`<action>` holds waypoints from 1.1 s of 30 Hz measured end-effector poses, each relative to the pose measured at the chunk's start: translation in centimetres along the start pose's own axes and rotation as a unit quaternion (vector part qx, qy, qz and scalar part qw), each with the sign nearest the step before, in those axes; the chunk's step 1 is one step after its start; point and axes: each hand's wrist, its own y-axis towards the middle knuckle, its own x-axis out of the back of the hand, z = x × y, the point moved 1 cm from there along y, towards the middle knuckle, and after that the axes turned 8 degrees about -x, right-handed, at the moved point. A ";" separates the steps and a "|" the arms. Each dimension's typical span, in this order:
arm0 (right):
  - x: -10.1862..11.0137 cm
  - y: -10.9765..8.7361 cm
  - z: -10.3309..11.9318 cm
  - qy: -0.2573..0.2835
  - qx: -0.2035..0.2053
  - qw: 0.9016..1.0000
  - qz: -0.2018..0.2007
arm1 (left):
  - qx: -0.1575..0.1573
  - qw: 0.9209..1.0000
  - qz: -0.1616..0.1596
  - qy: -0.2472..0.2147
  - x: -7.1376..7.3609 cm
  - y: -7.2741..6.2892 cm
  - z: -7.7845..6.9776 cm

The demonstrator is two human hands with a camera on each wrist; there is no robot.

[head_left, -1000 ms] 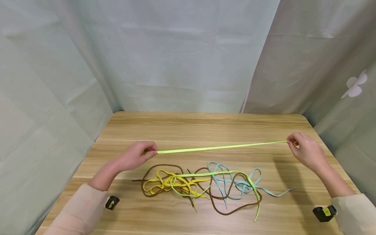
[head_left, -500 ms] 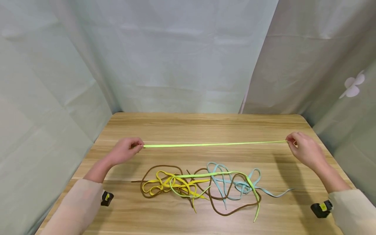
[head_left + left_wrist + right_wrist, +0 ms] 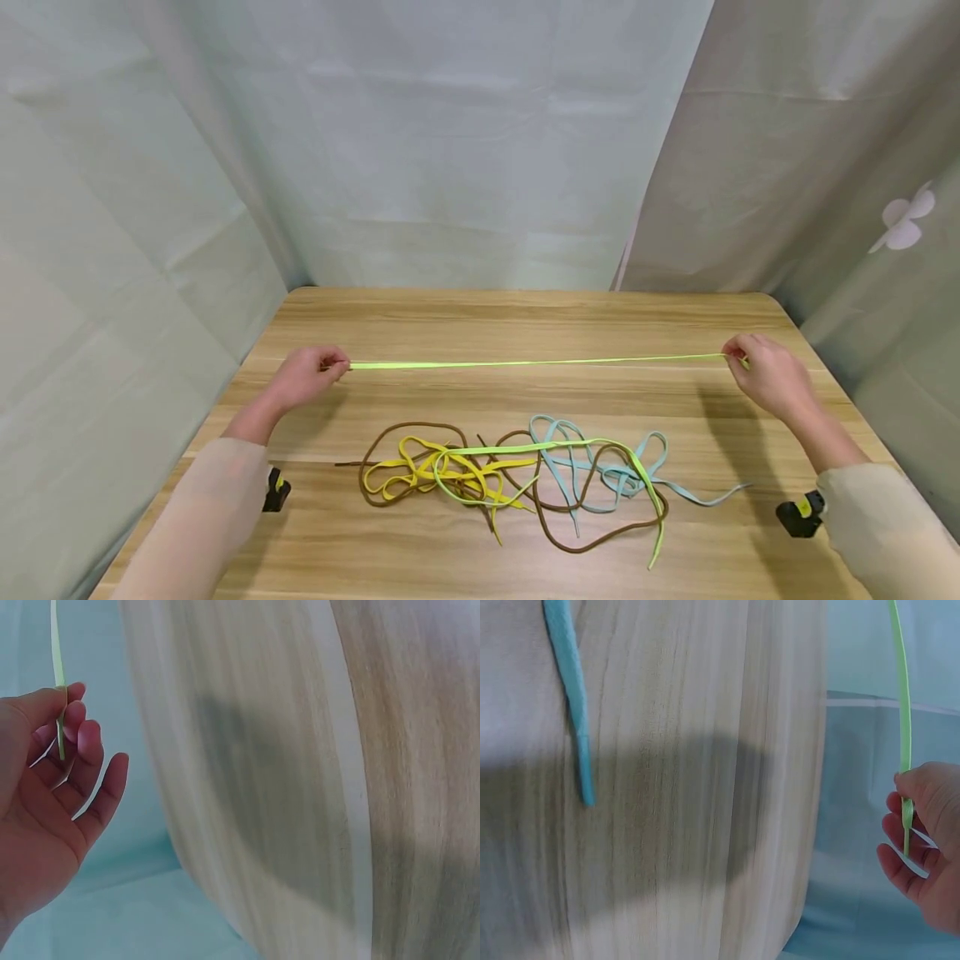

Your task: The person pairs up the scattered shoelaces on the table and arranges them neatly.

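Pinching one green lace (image 3: 480, 364), left hand (image 3: 303, 377) and right hand (image 3: 772, 379) hold it already straight above the far surface (image 3: 525, 312), while a tangled pile (image 3: 513, 461) of yellow, brown, blue and green laces lies nearer, not yet straightened

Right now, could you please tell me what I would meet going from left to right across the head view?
Left hand, yellow lace, light blue lace, right hand, white flower shape.
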 end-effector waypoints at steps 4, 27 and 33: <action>-0.4 0.5 -0.2 0.000 -0.011 1.000 0.013 | 0.011 1.000 -0.004 0.014 -0.2 0.4 0.7; -2.5 3.1 -0.2 -0.007 -0.094 0.991 0.094 | 0.112 0.989 -0.050 0.083 -1.1 3.4 2.0; -3.1 3.6 -0.4 -0.010 -0.120 0.986 0.116 | 0.122 0.986 -0.062 0.093 -1.2 4.0 2.0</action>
